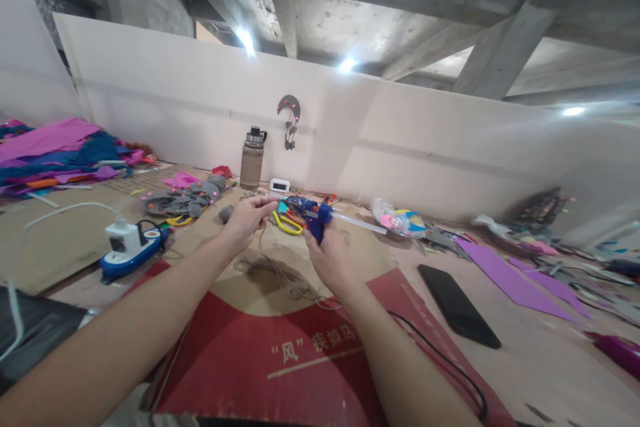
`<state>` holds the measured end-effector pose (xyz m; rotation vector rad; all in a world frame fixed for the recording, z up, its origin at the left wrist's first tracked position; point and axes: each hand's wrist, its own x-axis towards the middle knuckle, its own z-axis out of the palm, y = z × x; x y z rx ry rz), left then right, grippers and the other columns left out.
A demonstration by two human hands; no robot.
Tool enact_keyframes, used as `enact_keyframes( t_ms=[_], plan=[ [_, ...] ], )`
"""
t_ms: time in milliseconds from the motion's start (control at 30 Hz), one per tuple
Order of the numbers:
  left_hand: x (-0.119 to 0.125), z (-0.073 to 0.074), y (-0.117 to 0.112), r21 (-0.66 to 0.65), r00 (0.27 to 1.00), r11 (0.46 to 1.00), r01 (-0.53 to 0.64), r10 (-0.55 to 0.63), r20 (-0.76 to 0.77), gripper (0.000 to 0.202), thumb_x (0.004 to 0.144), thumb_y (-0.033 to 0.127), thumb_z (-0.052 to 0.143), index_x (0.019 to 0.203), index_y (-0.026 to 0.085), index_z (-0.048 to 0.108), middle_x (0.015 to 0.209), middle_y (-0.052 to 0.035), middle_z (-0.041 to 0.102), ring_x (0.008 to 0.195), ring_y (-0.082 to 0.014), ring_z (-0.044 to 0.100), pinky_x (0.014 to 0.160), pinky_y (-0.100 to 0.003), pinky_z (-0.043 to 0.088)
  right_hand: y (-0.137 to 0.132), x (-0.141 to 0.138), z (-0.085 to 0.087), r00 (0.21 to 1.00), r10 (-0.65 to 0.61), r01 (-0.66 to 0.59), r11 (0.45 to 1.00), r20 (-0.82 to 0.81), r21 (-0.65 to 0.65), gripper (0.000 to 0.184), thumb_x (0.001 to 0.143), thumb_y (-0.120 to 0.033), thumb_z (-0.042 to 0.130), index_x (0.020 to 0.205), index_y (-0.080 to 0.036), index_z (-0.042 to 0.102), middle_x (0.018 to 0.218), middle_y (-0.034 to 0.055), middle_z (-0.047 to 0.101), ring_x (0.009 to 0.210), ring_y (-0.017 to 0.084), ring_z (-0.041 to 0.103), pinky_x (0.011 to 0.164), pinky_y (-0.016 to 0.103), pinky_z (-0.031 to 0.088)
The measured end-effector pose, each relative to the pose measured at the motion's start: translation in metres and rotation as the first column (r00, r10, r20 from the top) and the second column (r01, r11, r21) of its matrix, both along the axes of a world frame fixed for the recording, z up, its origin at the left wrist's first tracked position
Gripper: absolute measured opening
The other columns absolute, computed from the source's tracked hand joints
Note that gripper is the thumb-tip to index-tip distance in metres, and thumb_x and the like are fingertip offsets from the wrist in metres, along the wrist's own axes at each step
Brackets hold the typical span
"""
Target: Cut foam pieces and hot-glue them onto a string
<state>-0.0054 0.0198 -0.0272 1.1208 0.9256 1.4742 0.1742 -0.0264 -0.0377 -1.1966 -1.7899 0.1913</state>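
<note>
In my right hand (327, 253) is a blue hot glue gun (318, 221), its nozzle pointing left and a clear glue stick (360, 221) jutting out of its back. My left hand (250, 220) pinches at the nozzle end, its fingertips closed. A grey string (261, 240) runs down from those fingers to a loose tangle on the cardboard (240, 300). A small teal patch shows by the fingertips; I cannot tell what it is. Behind and below the gun lie yellow-handled scissors (289, 225). The tip of the nozzle is hard to make out.
On the left are a blue power strip (131, 260) with a white charger, grey felt pieces (185, 200) and coloured felt (55, 147). A bottle (251, 160) stands behind. A black phone (457, 303) and purple felt sheets (510, 277) lie right. A black cable (445, 357) passes my right forearm.
</note>
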Motion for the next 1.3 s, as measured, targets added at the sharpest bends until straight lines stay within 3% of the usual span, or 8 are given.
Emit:
enact_keyframes(
  t_ms=[267, 500, 900, 1300],
  plan=[
    [-0.0015, -0.0027, 0.0031, 0.012, 1.0, 1.0, -0.008, 0.009, -0.011, 0.039, 0.054, 0.032, 0.079, 0.084, 0.011, 0.068, 0.048, 0.0058, 0.043, 0.038, -0.0011, 0.029, 0.037, -0.016, 0.012, 0.0005, -0.0008, -0.0005, 1.0, 0.003, -0.003, 1.0, 0.006, 0.012, 0.031, 0.082, -0.028, 0.045, 0.108, -0.013, 0.051, 0.093, 0.0126, 0.064, 0.078, 0.022, 0.061, 0.07, 0.031, 0.047],
    [-0.0011, -0.0006, 0.001, 0.007, 1.0, 1.0, -0.012, 0.012, 0.009, 0.038, 0.053, 0.03, 0.079, 0.084, 0.011, 0.068, 0.047, 0.0057, 0.043, 0.037, -0.001, 0.029, 0.036, -0.017, 0.01, 0.0001, 0.0001, -0.0004, 0.999, -0.046, 0.046, 0.999, 0.021, -0.01, 0.028, 0.082, -0.028, 0.047, 0.105, -0.014, 0.053, 0.08, 0.0096, 0.064, 0.069, 0.021, 0.061, 0.062, 0.028, 0.046],
    [0.0001, 0.0015, -0.0014, 0.003, 1.0, 1.0, -0.01, 0.01, -0.009, 0.039, 0.052, 0.032, 0.08, 0.083, 0.011, 0.068, 0.048, 0.0059, 0.043, 0.037, -0.0009, 0.029, 0.036, -0.016, 0.01, -0.0033, -0.0007, 0.0046, 0.996, -0.081, 0.081, 0.997, 0.046, -0.008, 0.026, 0.082, -0.026, 0.047, 0.103, -0.013, 0.055, 0.077, 0.0099, 0.064, 0.069, 0.021, 0.061, 0.06, 0.028, 0.044],
    [0.0001, 0.0017, -0.0011, 0.025, 1.0, 1.0, 0.004, -0.004, 0.008, 0.03, 0.056, 0.027, 0.078, 0.08, 0.012, 0.069, 0.049, 0.0049, 0.045, 0.038, -0.0013, 0.028, 0.035, -0.017, 0.012, -0.0024, -0.0017, 0.0001, 1.0, -0.019, 0.02, 1.0, 0.022, -0.011, 0.031, 0.083, -0.029, 0.045, 0.109, -0.013, 0.052, 0.092, 0.0126, 0.065, 0.079, 0.022, 0.061, 0.069, 0.031, 0.046]
  ],
)
